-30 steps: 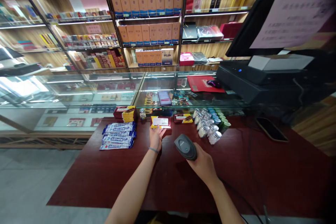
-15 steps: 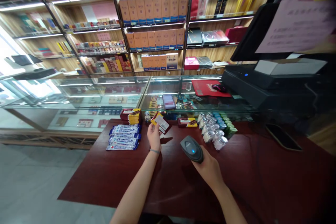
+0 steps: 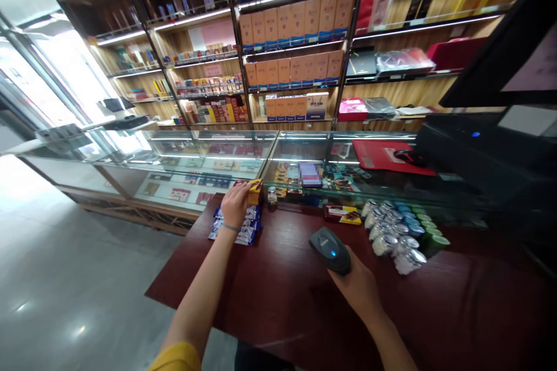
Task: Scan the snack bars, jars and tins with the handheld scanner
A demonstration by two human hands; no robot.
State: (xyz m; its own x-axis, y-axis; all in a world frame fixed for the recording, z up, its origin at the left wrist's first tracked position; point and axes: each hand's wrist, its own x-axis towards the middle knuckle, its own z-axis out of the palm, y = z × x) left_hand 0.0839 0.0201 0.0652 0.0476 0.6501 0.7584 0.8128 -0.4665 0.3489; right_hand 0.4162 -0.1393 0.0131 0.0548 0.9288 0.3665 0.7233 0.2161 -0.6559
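While I've got the scanner (image 3: 329,248) in the right hand (image 3: 359,287), fingers wrapped round it in the lower middle of the frame, the left hand (image 3: 235,206) is over at the stack of yellow-and-maroon packs (image 3: 256,192), left of centre, by the far edge of the table (image 3: 270,290). The left fingers are at the top of the stack, but honestly I can't tell if they're pinching a pack or just touching; the hand covers too much.

How I'd do this bit: lift one pack only, by its edges, so the printed side isn't covered, and go straight up so the wrist doesn't drag the blue-and-white packets (image 3: 251,226) right by it. I'd park the scanner where it is, no need to chase the left hand with it.

As for pointing, the scanner's nose faces upper left, long axis running diagonally down to the lower right. The stack's long axis looks roughly left-to-right to me, but it's partly hidden.
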